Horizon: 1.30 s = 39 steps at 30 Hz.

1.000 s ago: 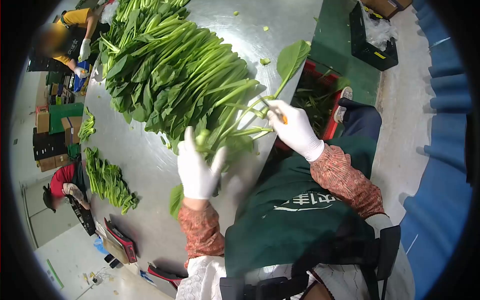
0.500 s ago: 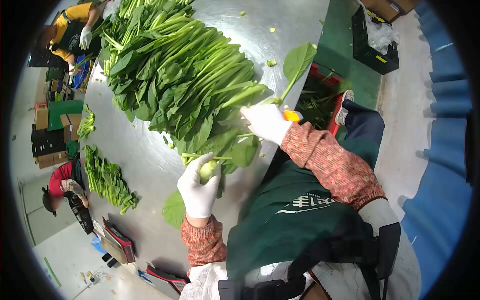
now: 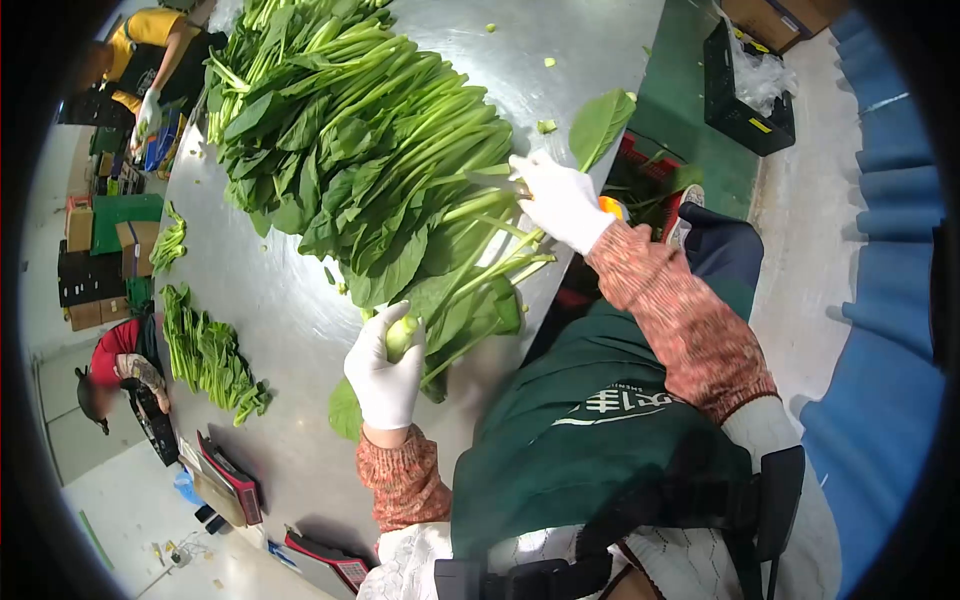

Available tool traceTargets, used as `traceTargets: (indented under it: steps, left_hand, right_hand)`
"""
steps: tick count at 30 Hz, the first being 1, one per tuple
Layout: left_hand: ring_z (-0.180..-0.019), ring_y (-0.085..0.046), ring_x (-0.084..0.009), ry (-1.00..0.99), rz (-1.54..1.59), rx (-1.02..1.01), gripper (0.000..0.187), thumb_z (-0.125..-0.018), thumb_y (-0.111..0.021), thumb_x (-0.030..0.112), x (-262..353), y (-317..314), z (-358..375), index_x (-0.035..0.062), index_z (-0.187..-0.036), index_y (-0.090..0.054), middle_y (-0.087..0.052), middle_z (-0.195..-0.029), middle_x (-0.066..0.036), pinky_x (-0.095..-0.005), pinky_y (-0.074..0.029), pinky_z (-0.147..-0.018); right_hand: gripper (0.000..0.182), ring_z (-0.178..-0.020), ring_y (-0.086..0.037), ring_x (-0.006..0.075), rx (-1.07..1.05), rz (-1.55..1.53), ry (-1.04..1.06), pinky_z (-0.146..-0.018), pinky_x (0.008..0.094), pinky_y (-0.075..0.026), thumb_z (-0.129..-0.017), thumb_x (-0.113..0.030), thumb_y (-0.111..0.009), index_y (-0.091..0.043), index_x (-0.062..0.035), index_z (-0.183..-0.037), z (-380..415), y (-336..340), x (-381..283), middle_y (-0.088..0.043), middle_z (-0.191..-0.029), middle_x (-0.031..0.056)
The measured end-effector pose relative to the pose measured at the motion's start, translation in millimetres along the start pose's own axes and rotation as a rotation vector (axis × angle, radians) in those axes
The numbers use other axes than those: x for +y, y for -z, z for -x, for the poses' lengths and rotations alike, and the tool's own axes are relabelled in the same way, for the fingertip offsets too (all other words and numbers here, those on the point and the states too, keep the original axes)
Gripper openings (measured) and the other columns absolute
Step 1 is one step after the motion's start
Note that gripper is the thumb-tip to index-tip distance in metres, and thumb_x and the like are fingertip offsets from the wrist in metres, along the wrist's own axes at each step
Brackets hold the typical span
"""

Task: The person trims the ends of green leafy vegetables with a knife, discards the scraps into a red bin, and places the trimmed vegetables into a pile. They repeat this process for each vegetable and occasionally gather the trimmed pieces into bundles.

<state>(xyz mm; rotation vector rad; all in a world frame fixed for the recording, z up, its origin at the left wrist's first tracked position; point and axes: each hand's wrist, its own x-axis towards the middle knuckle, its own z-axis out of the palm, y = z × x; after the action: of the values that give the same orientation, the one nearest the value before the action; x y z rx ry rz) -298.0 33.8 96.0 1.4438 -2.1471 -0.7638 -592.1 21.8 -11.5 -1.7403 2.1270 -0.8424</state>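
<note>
Far left, well apart from both grips: a co-worker in a yellow top (image 3: 150, 30) above, a co-worker in a red top (image 3: 113, 352) below, both across the shiny silver metal table (image 3: 305, 365). Nearer the left grip, on its left side, two bunches of leafy green vegetables: a small bunch (image 3: 170, 240) and a longer, leafier bunch (image 3: 212, 350). Red-edged flat devices (image 3: 232, 478) sit lower left of that grip. Left hand (image 3: 385, 372), white-gloved: closed, thumb and fingers round a pale green rounded stem base (image 3: 402, 338), held just left of the loose stems. Up and away from this grip, the large heap of long-stemmed dark green leaves (image 3: 350, 150) lies on the metal. Between the two grips, a spread of loose leafy green stems (image 3: 475, 300), cut ends toward the right. Right hand (image 3: 560, 200), also white-gloved: fingers curled, closed on a tool with an orange end (image 3: 611, 208) showing at the heel of the hand; its far end too unclear to tell. Just above this grip, one broad green leaf (image 3: 600, 128). Beyond it to the right, a red plastic crate (image 3: 652, 165) of greens; farther, a black plastic crate (image 3: 733, 125) with clear plastic; farthest right, a blue fabric curtain (image 3: 888, 185).
</note>
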Motion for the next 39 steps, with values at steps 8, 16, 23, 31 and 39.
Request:
traceTargets:
  steps: [8,16,23,31,39]
  left_hand:
    - [-0.085,-0.067,-0.0163,-0.012,-0.015,0.096,0.028,-0.08,-0.073,-0.003,-7.7,4.0,11.2,0.0008,-0.108,-0.069,-0.072,-0.096,-0.009,-0.0281,-0.053,-0.081]
    - [-0.084,-0.067,-0.0169,-0.001,0.072,0.136,0.029,-0.081,-0.073,-0.004,5.1,-1.9,-4.1,0.0004,-0.108,-0.068,-0.071,-0.096,-0.01,-0.0279,-0.052,-0.081]
    - [-0.082,-0.064,-0.0125,0.069,0.01,0.262,0.026,-0.083,-0.072,-0.005,0.8,25.1,5.1,-0.0008,-0.108,-0.069,-0.071,-0.095,-0.009,-0.0254,-0.052,-0.078]
    - [-0.08,-0.063,-0.0121,0.004,0.044,0.224,0.026,-0.082,-0.074,-0.004,3.1,10.5,8.2,0.0002,-0.108,-0.069,-0.069,-0.092,-0.008,-0.0256,-0.052,-0.076]
    - [-0.076,-0.059,-0.0085,-0.076,0.036,0.187,0.024,-0.084,-0.073,-0.003,13.2,-2.0,-0.9,-0.0007,-0.107,-0.069,-0.067,-0.089,-0.004,-0.0225,-0.05,-0.072]
  right_hand:
    - [0.013,-0.064,-0.059,0.0134,-0.355,-0.394,-0.093,-0.06,0.0319,-0.046,-0.086,-0.008,-0.066,-0.068,0.0013,-0.094,40.4,63.0,27.0,-0.064,-0.071,0.0121]
    - [0.031,-0.07,-0.066,0.0237,-0.418,-0.18,0.185,-0.07,0.0345,-0.052,-0.085,-0.029,-0.072,-0.072,-0.0073,-0.108,73.7,54.3,19.9,-0.069,-0.081,0.0114]
    - [0.039,-0.084,-0.068,0.0209,-0.34,-0.7,-0.096,-0.08,0.0329,-0.054,-0.085,-0.03,-0.074,-0.068,-0.0026,-0.113,19.2,20.1,17.3,-0.072,-0.094,0.0116]
    - [0.027,-0.088,-0.066,0.0298,-0.166,-0.271,0.023,-0.075,0.0386,-0.053,-0.084,-0.019,-0.067,-0.066,-0.0094,-0.109,3.2,1.1,20.1,-0.064,-0.093,0.0124]
    - [0.039,-0.095,-0.067,0.0333,-0.127,-0.232,-0.009,-0.081,0.0403,-0.053,-0.081,-0.023,-0.068,-0.063,-0.0048,-0.115,0.1,-12.0,25.6,-0.066,-0.101,0.0172]
